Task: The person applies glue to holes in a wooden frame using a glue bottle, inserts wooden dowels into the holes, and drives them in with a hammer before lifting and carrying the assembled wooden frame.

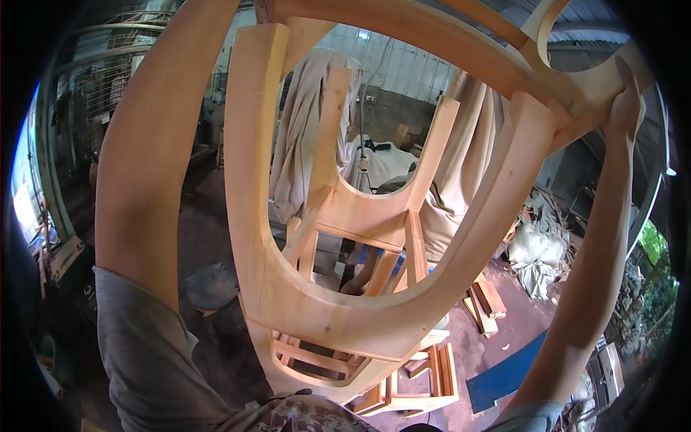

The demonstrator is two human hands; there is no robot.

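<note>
An unpainted wooden furniture frame with a wide U-shaped curve stands tall right in front of me. Across its top lies another curved wooden frame piece, close to or touching the tips of the uprights; I cannot tell whether they are joined. High on the right, my right hand is closed round the end of that top piece. My left forearm reaches up past the upper edge, so the left hand is out of sight. Beyond the U-curve is a second set of wooden uprights with a curved crosspiece.
Small wooden frames stand low on the floor, near a blue panel. Loose wood blocks and white sacks lie to the right. Beige cloths hang behind. A round dark basin-like object sits on the left.
</note>
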